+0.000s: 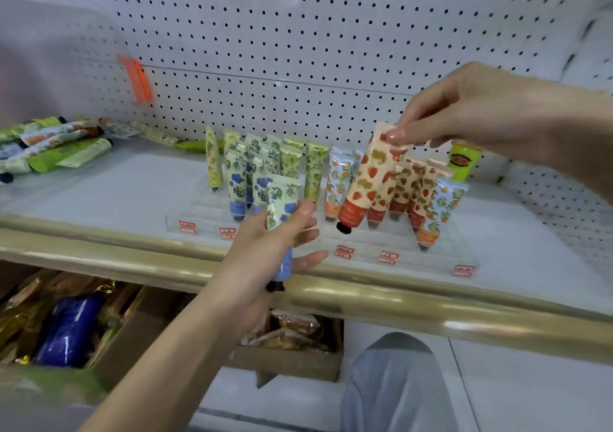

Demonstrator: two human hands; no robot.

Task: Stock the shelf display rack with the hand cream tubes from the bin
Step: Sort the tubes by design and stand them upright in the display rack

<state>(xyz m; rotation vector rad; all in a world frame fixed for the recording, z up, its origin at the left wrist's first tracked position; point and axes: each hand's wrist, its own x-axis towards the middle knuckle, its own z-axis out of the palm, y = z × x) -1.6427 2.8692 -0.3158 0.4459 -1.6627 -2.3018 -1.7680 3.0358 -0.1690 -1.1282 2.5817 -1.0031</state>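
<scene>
Head view looks down at a white shelf [99, 192] with a clear rack [414, 259] on it. The rack is already partly full of hand cream tubes standing cap down.

The person's right hand [471, 113] pinches the flat top end of a strawberry tube [365, 182] between thumb and fingertips [396, 136]. The tube hangs tilted, with its black cap low, just in front of the other strawberry tubes [403, 186].

The left hand [265, 249] holds a blue-flower tube [282, 206] with the fingers curled round it and the thumb on top. It waits at the front edge of the rack.

More tubes lie in a loose pile [59, 149] at the left end of the shelf.

I think the step now is to stand the strawberry tube in the rack. To do it well, turn the tube straight up first, so the cap points down. Then lower it slowly into a free slot by its own kind. The rack is clear plastic, so I cannot quite see where the slots are. Go gently, because a bump could knock the standing tubes over. Let go only when the cap sits firm.
</scene>
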